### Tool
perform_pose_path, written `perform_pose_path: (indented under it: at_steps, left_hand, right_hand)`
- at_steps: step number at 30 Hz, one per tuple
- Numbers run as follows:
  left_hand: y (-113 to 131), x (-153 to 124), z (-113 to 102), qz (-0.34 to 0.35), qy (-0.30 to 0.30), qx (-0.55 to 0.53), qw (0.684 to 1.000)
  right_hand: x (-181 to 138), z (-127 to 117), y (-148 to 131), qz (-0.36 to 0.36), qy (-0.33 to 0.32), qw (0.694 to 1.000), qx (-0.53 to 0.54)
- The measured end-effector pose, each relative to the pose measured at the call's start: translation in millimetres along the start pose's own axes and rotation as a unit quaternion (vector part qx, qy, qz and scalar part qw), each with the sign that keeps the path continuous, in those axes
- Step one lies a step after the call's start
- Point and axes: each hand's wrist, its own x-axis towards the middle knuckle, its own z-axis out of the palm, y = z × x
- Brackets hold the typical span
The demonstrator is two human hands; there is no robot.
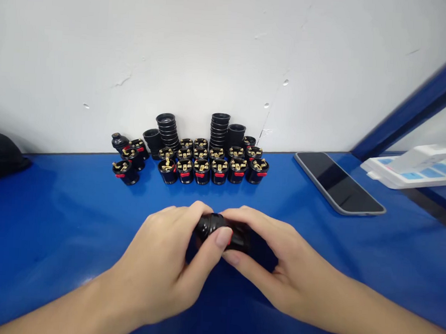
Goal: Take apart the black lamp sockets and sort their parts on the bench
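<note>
Both my hands meet over the blue table [56, 218] around one black lamp socket [214, 225]. My left hand [165, 263] grips its left end, thumb across the front. From the right, my right hand [273, 264] wraps its fingers round the other end. Most of the socket is hidden by my fingers. Behind, by the wall, stand rows of black socket bases with brass contacts and red tabs [211, 169], open side up. Stacks of black threaded rings [219, 129] rise behind them, with another stack [167, 129] to the left.
A dark phone [337, 185] lies face up at the right. Beyond it a white and blue box [413, 169] sits on a ledge. A dark object [1, 158] rests at the far left edge. A white wall closes the back.
</note>
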Motion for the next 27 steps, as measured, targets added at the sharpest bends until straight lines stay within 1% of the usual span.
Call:
perform_pose_path:
  at_steps: [2,4,7,11,13,21,25,27]
  left_hand:
    - [0,-2,5,-0.015,0.006,-0.019,1.000]
    - [-2,-4,8,-0.020,0.014,-0.029,0.999]
    - [-5,-4,11,-0.020,0.024,-0.013,0.999]
    - [-9,-2,16,0.027,0.047,0.056,0.997]
    - [-9,-2,17,0.037,0.055,0.058,0.996]
    - [-5,0,13,0.018,0.057,0.005,0.998]
    - [-3,-2,10,0.017,0.063,0.016,0.998]
    - [-2,-2,9,0.006,0.059,0.014,0.998]
  right_hand:
    - [-2,0,-2,0.016,-0.008,1.000,0.014]
    - [-3,-1,-3,0.051,-0.018,0.998,0.029]
    - [-3,0,-4,0.074,-0.029,0.996,0.034]
    - [-4,5,-5,0.019,-0.026,0.999,0.000]
    - [-5,7,-6,-0.013,-0.013,1.000,-0.024]
    - [-6,9,-11,-0.074,0.035,0.993,-0.089]
    - [-9,11,-9,-0.093,0.051,0.989,-0.100]
    - [-10,10,-8,-0.098,0.051,0.987,-0.114]
